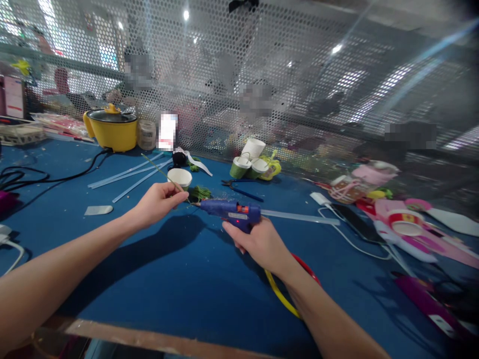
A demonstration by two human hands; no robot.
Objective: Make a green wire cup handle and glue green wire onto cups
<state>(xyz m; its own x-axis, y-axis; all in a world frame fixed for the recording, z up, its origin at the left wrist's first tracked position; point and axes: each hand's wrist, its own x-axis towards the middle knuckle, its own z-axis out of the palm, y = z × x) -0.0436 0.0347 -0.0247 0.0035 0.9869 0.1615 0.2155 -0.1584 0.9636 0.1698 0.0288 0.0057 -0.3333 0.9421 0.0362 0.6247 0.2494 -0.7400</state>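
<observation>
My right hand (262, 242) is wrapped round the handle of a blue hot glue gun (230, 212), which lies level with its nozzle pointing left. A clear glue stick (299, 216) sticks out of its back end. Between the thumb and fingers of my left hand (160, 202) is a thin green stem (155, 167), slanting up to the left. The stem's lower end is close to the nozzle; whether they touch I cannot tell. Just behind my left fingers stands a small white cup (180, 178), with a bunch of green stems (200, 193) beside it.
Loose glue sticks (123, 174) lie on the blue tabletop (179, 289). Pliers (243, 191) and small green-and-white pots (249, 167) sit behind the gun. A yellow electric pot (114, 129) stands back left. At right are a phone (355, 222), cables and tape (406, 223). A perforated screen (209, 75) closes the back.
</observation>
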